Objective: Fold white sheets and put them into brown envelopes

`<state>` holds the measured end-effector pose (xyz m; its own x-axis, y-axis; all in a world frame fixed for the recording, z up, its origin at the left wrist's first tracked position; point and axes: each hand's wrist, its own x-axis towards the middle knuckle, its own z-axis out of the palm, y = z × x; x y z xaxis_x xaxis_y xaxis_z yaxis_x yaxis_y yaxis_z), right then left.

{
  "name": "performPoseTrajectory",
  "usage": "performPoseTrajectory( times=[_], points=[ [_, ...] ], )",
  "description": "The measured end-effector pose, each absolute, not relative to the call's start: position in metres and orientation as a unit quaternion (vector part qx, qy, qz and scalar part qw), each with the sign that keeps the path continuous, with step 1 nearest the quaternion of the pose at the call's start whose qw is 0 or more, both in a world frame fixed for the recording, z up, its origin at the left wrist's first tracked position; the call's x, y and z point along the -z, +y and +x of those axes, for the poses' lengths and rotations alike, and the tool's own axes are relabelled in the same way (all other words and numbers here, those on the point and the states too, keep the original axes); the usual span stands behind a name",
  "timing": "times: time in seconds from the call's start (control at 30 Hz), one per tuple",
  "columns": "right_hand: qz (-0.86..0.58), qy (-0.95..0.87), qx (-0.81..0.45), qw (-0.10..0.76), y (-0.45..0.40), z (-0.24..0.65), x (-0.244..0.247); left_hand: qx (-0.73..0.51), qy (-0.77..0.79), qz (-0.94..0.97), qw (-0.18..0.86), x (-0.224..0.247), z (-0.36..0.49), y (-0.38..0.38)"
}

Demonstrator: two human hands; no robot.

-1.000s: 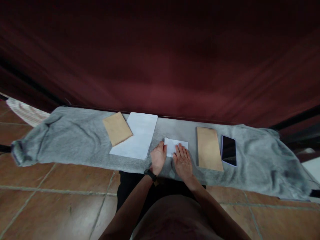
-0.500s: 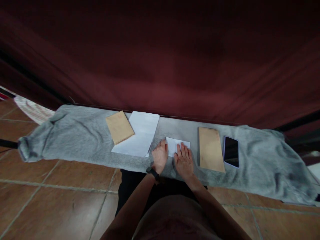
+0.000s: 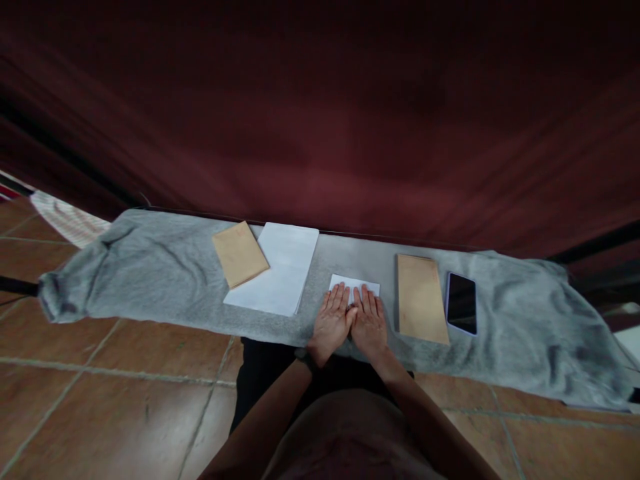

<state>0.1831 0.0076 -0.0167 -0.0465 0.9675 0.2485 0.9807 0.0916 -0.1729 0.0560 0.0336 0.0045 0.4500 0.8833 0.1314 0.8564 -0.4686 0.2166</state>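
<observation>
A small folded white sheet of paper (image 3: 345,280) lies on the grey cloth in front of me. My left hand (image 3: 332,320) rests flat on its left part, fingers stretched out and pointing away from me. Beside it, my right hand (image 3: 369,323) lies flat over the right part, fingers also extended. The two thumbs meet or nearly meet between the hands. Most of the sheet's near side is hidden under the fingers. To the left is a stack of white paper (image 3: 287,267), with a brown envelope (image 3: 241,255) lying across its left side.
Right of my hands lie a stack of brown envelopes (image 3: 421,300) and a phone (image 3: 461,303) with a dark screen. Grey cloth (image 3: 165,267) covers the narrow table. A dark red curtain (image 3: 320,133) hangs along the far edge, and brown floor tiles (image 3: 125,400) show below.
My left hand has moved right from the sheet's left edge onto the sheet, and its fingers have straightened from a curl to flat. The right hand stays about where it was.
</observation>
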Motion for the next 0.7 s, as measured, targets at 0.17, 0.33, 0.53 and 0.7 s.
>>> performPoseTrajectory(
  times=[0.17, 0.33, 0.53, 0.7],
  points=[
    [-0.682, -0.707, 0.041, 0.181, 0.008, 0.192, 0.022, -0.105, 0.536, 0.836, 0.054, 0.000, 0.055, 0.034],
    [-0.700, -0.683, 0.061, 0.197, 0.005, 0.200, 0.026, -0.100, 0.579, 0.807, 0.048, 0.000, 0.053, 0.033],
    [-0.705, -0.671, 0.076, 0.216, -0.004, 0.202, 0.028, -0.106, 0.616, 0.779, 0.041, 0.001, 0.045, 0.033],
    [-0.703, -0.674, 0.079, 0.214, -0.010, 0.203, 0.020, -0.111, 0.636, 0.763, 0.037, -0.002, 0.044, 0.034]
  ],
)
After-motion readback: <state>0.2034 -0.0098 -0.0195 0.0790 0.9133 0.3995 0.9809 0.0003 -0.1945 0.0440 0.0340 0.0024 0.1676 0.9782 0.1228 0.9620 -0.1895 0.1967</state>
